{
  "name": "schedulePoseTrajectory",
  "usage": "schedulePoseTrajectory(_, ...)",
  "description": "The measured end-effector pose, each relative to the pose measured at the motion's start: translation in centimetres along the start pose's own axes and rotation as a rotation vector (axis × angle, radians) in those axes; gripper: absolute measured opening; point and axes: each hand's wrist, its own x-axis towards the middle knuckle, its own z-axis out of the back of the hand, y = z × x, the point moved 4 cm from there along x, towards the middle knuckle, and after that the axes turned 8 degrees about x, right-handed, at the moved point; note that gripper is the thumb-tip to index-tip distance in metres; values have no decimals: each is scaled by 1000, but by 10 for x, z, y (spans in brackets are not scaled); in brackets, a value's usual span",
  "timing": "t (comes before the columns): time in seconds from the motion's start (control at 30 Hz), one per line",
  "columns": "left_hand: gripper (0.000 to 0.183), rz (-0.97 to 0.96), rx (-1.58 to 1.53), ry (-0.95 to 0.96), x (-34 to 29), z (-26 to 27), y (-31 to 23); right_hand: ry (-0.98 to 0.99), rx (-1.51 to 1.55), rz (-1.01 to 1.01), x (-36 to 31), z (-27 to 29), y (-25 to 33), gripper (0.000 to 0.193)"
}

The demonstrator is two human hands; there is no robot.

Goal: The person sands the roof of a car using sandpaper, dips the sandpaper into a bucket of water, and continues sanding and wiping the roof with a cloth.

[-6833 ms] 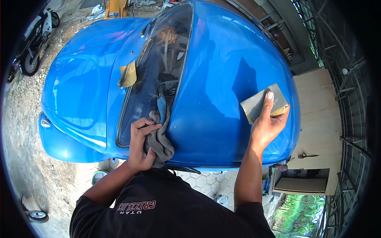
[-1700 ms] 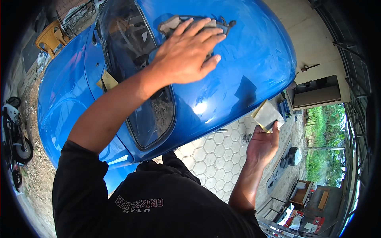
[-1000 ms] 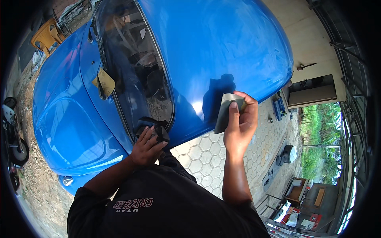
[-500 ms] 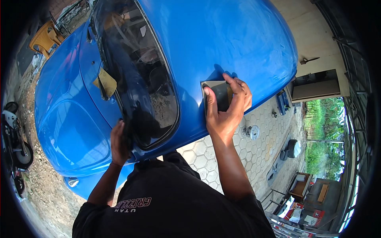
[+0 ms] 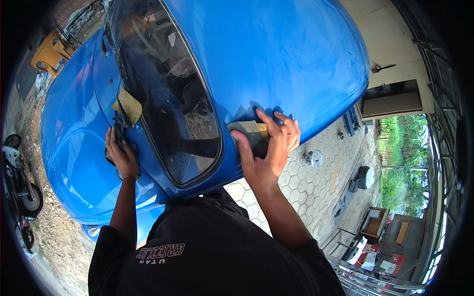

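Observation:
A blue car body (image 5: 276,44) with a rounded roof fills the middle of the view. My right hand (image 5: 269,150) grips a folded piece of sandpaper (image 5: 254,135), dark grey with a tan face, flat against the roof beside the windshield's corner. Its thumb presses on the near side while the fingers reach over the far side. My left hand (image 5: 121,157) rests on the panel below the windshield, fingers curled by something dark that I cannot make out. Just beyond it, a yellowish sheet (image 5: 128,104) is tucked under a wiper at the windshield (image 5: 170,93).
Hexagonal paving (image 5: 301,182) lies to the right, with a round clear container (image 5: 312,158) and stacked tyres (image 5: 364,178). A wooden cabinet (image 5: 392,103) stands at the far right. An orange plastic chair (image 5: 51,53) and a motorcycle (image 5: 24,190) are on the left.
My left hand has moved forward and left, from the windshield's near corner to the panel by the wiper. My right hand and the sandpaper have slid left and slightly nearer over the roof.

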Motion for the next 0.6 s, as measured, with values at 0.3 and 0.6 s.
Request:
schedulePoseTrajectory(0.3, 41, -235, -662, -276, 132, 90, -190, -3, 57, 38, 4, -2, -3, 39)
schedulePoseTrajectory(0.6, 45, -860, -531, 85, 239, 24, -404, 1, 28, 62, 12, -1, 3, 33)
